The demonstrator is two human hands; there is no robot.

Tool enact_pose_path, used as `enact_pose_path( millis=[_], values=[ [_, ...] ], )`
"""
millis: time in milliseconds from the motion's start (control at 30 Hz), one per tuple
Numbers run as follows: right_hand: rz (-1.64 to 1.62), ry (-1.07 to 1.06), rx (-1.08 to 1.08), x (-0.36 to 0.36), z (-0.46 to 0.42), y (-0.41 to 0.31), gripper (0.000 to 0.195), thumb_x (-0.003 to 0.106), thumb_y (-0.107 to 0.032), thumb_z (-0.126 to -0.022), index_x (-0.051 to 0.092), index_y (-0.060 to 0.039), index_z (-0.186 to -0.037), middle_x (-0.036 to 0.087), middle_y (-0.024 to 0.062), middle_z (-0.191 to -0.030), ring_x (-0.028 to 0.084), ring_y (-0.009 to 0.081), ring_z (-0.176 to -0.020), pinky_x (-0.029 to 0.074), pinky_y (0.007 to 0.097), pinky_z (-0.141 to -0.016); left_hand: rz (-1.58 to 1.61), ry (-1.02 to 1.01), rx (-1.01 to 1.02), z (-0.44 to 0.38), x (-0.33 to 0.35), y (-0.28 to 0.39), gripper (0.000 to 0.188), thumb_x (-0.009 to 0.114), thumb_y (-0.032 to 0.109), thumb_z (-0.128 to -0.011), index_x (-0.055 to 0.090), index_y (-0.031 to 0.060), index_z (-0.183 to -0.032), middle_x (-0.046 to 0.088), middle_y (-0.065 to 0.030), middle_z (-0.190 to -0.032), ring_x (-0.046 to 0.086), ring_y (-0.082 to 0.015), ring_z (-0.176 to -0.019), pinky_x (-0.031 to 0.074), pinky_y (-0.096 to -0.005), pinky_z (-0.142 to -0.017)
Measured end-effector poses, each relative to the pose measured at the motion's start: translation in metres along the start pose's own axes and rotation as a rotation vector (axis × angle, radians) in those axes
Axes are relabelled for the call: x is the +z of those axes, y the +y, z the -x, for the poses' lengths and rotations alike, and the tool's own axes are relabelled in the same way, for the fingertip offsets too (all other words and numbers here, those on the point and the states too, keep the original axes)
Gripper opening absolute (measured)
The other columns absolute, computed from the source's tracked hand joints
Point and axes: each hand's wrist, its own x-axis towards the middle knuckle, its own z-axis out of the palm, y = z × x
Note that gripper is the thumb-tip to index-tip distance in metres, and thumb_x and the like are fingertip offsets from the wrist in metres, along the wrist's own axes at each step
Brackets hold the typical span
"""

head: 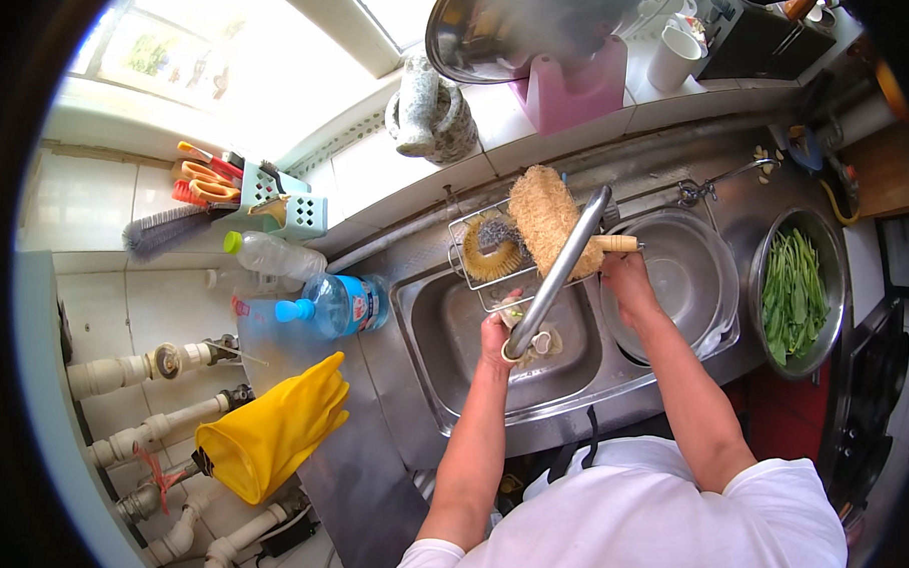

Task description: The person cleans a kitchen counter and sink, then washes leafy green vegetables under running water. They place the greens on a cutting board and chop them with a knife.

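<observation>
Over the left sink basin (437,343), my left hand (495,338) closes around a pale, soft item (510,314) with a touch of green. The curved metal faucet spout (560,276) crosses in front and hides part of it. Under the spout's end lie more pale, wet pieces (544,343), too unclear to name. My right hand (628,288) is beside the wooden handle (618,243) of a bushy tan fibre brush (541,216). Its fingertips are partly hidden, so I cannot tell whether they grip anything. The brush rests across a wire rack (491,299) holding a round bristle brush (485,259) and a steel-wool scourer (501,233).
A clear basin (684,273) fills the right sink. Leafy greens (793,296) lie in a metal bowl (760,336) at right. Left are a blue-capped bottle (349,304), yellow rubber gloves (273,428) and pipes (157,427). A stone mortar (452,126) stands on the ledge.
</observation>
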Motion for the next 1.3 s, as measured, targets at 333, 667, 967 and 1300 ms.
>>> enact_pose_path(
  millis=[333, 667, 967, 1300],
  values=[
    [-0.162, -0.674, 0.518, 0.063, 0.048, 0.075, 0.059, 0.079, -0.034, -0.093, 0.056, -0.0017, -0.136, 0.069, 0.0127, -0.12, 0.07, 0.0233, -0.106, 0.058, 0.0341, -0.082, -1.085, 0.152, 0.145, 0.013, -0.017, -0.027, 0.057, 0.054, 0.031, -0.104, 0.038, 0.0137, -0.157, 0.049, -0.014, -0.147, 0.052, -0.0292, -0.133, 0.045, -0.0414, -0.11],
    [0.047, -1.117, 0.515, 0.075, 0.011, 0.089, 0.038, 0.086, -0.017, -0.081, 0.063, -0.009, -0.11, 0.068, 0.0042, -0.089, 0.064, 0.014, -0.068, 0.049, 0.0287, -0.054, -2.211, -0.318, 0.332, 0.06, 0.067, 0.038, 0.072, 0.073, 0.008, -0.08, 0.05, 0.0086, -0.148, 0.038, -0.016, -0.16, 0.03, -0.0417, -0.152, 0.033, -0.0546, -0.122],
    [0.463, -1.048, 0.106, 0.096, 0.02, 0.054, 0.043, 0.088, -0.021, -0.073, 0.068, -0.0078, -0.108, 0.07, 0.0079, -0.083, 0.068, 0.0202, -0.07, 0.053, 0.0366, -0.058, -2.432, -0.235, 0.201, 0.045, 0.085, 0.05, 0.033, 0.067, 0.02, -0.086, 0.066, 0.0102, -0.117, 0.068, -0.0137, -0.12, 0.07, -0.0339, -0.099, 0.06, -0.0465, -0.079],
    [1.153, -0.6, -0.521, 0.096, 0.032, 0.087, 0.025, 0.069, -0.024, -0.085, 0.072, -0.0094, -0.105, 0.075, 0.0181, -0.1, 0.073, 0.0387, -0.094, 0.058, 0.0511, -0.082, -2.273, 0.037, 0.078, 0.007, -0.046, 0.012, 0.034, 0.079, 0.027, -0.075, 0.073, 0.0134, -0.106, 0.075, -0.0191, -0.101, 0.072, -0.042, -0.1, 0.058, -0.052, -0.086]
  ],
)
